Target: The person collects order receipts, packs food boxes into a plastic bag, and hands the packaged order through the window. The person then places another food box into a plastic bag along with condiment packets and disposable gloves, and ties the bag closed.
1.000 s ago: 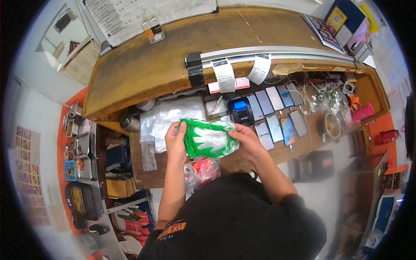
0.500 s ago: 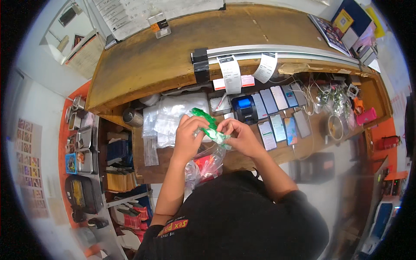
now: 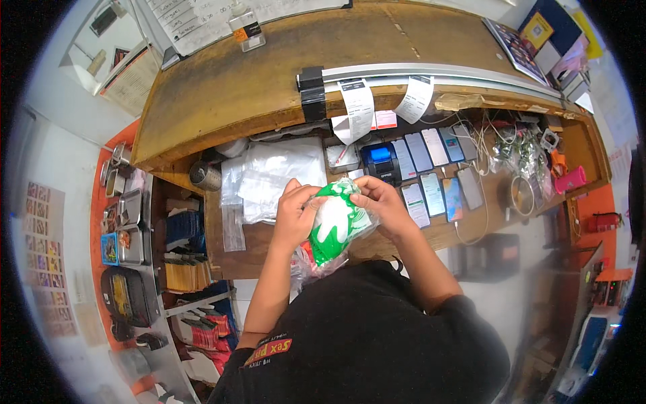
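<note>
Both of my hands hold a green-and-white plastic bag (image 3: 334, 221) in front of my chest, above the lower wooden shelf (image 3: 222, 232). My left hand (image 3: 295, 214) grips its left side. My right hand (image 3: 378, 202) pinches its top right corner. The bag looks bunched and partly rolled, standing on end. Below it a clear bag with red contents (image 3: 311, 259) shows against my black shirt.
A pile of clear plastic bags (image 3: 269, 172) lies on the shelf to the left. Several phones (image 3: 431, 168) and a small blue-topped printer (image 3: 380, 158) lie to the right, with cables beyond. A wooden counter (image 3: 256, 81) carries a rail with paper slips (image 3: 356, 108).
The green bag lay flat and spread a second ago; my hands have gathered it into an upright bundle and drawn it closer to my body.
</note>
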